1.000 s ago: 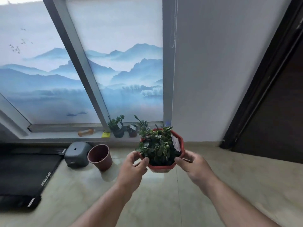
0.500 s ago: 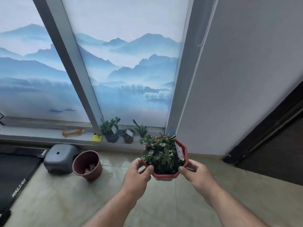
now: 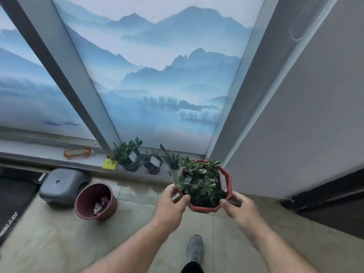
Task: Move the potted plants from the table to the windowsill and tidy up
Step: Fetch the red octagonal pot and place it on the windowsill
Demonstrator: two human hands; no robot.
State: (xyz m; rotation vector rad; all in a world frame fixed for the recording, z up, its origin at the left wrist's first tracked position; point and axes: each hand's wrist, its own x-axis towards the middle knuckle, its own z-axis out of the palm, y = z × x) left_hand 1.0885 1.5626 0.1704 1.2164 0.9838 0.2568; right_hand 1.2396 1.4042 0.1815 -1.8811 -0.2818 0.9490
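An octagonal red pot of green succulents [image 3: 204,207] with a white label hangs in the air in front of me. My left hand [image 3: 169,205] grips its left rim and my right hand [image 3: 239,208] grips its right rim. Beyond it runs the low windowsill [image 3: 82,160]. Three small potted plants stand there: a leafy one in a dark pot [image 3: 129,154], a smaller labelled one [image 3: 153,164] and a spiky one [image 3: 171,160], which is partly hidden behind the held pot.
A large empty brown pot [image 3: 95,201] with scraps inside stands on the tiled floor, beside a grey plastic stool [image 3: 63,186]. A black treadmill [image 3: 11,198] lies at left. On the sill are an orange object [image 3: 77,152] and a yellow tag [image 3: 110,164]. My shoe [image 3: 194,250] is below.
I have walked closer to the windowsill, which now looms larger. The red pot stays held in both hands and has come nearer to the plants on the sill.
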